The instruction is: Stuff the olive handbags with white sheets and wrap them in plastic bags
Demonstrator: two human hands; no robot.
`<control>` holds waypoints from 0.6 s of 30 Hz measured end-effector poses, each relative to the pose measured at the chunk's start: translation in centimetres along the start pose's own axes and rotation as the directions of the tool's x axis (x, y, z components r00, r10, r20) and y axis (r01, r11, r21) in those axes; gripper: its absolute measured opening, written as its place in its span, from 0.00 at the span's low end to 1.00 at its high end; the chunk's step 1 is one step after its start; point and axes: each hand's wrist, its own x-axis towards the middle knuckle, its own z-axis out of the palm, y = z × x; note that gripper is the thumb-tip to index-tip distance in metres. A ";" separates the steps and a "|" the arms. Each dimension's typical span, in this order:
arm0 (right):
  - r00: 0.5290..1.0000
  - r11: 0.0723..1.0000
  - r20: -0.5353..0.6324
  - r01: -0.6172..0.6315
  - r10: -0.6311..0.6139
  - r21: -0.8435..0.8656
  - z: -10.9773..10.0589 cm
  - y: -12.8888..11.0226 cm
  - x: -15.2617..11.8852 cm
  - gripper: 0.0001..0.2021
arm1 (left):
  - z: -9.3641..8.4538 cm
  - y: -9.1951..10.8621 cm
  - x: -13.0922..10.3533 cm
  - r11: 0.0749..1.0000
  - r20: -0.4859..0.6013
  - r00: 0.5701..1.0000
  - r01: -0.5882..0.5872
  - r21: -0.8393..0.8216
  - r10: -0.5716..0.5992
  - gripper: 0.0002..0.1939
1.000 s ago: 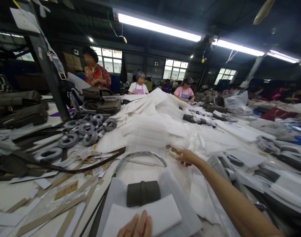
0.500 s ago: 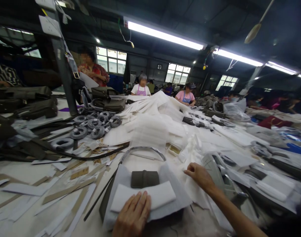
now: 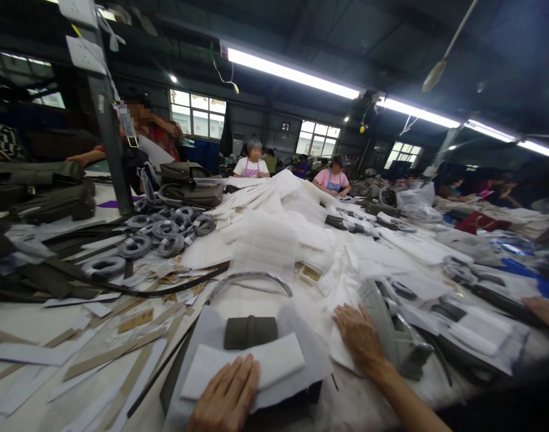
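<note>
A narrow strip of pale tabletop (image 3: 317, 303) runs between the dark bag (image 3: 177, 372) and the right hand (image 3: 359, 339), which has the grey-green device (image 3: 389, 333) just beside it at 3 o'clock. Loose strips (image 3: 94, 354) spread over the table at 9 o'clock from the bag, and a long dark strap (image 3: 179, 291) curves past at 11 o'clock. Another person's hand (image 3: 544, 312) shows at the right edge.

The bag lies at the bottom centre, dark olive where it shows, with a pale sheet (image 3: 301, 342) spread over it. Its arched handle (image 3: 249, 276) points to 12 o'clock in a greyish wrap; below that sits a dark rectangular panel (image 3: 251, 332) with a raised central band.

The left hand (image 3: 229, 390) lies flat on a folded white pad (image 3: 278, 360), its fingers nearly together. The right hand rests palm down on thin, crumpled white sheets (image 3: 341, 288), fingers slightly spread.

The pad looks soft and thick, the pale sheet thin and creased. Round wrapped coils (image 3: 166, 231) cluster at 11 o'clock; a broad heap of white sheets (image 3: 278, 198) rises at 12 o'clock.
</note>
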 end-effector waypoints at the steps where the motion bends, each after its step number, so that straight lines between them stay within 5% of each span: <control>1: 1.000 1.000 -0.015 0.024 -0.023 0.018 -0.2 0.1 -0.2 0.15 | 0.0 0.0 0.1 1.000 0.000 1.000 0.001 -0.003 -0.001 0.28; 5: 0.998 0.981 -0.047 0.039 -0.031 0.190 -1.6 0.4 -0.8 0.16 | 0.0 0.3 0.2 0.999 0.004 1.000 0.012 -0.038 -0.012 0.28; 10: 0.968 0.835 -0.027 -0.201 0.249 0.513 -5.0 -0.3 -0.5 0.23 | -0.4 0.3 0.4 0.995 -0.013 0.998 0.066 -0.072 -0.067 0.31; 14: 0.963 0.712 0.208 -0.265 0.169 0.650 -6.7 -1.8 -1.4 0.18 | -1.5 -0.2 0.9 0.996 0.121 0.992 0.057 -0.070 -0.048 0.31; 18: 0.923 0.575 0.363 -0.367 0.128 0.731 -6.4 -2.4 -3.0 0.17 | -1.3 0.3 1.2 0.994 0.080 0.995 0.067 -0.083 -0.060 0.29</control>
